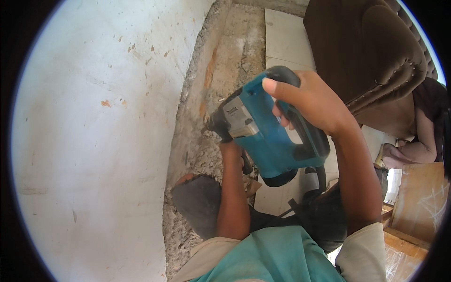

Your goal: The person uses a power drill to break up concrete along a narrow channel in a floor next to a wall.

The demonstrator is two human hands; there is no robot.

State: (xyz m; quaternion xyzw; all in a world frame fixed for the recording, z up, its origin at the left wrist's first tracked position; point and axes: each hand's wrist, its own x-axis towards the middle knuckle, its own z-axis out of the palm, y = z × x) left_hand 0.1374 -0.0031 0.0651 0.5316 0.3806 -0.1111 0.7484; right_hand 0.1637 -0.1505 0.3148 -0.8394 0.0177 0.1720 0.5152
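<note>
A teal and black rotary hammer [270, 141] is held tilted in front of me, its nose pointing left toward the base of the wall. My right hand [315, 96] is wrapped round its black rear handle, thumb on top and fingers curled through the loop. My left hand [229, 147] grips the tool from below, just behind the front collar; its fingers are mostly hidden by the tool body. A black side handle [246, 162] shows beside the left wrist. The tool's tip meets the rough chipped strip [205, 157] along the wall, where the bit itself is hard to make out.
A white, stained wall [108, 141] fills the left side. Pale floor tiles [287, 40] border the broken strip. At the right stand a brown tufted sofa [366, 47] and a wooden piece [418, 199]. Another person's bent limb [413, 150] shows beside the sofa.
</note>
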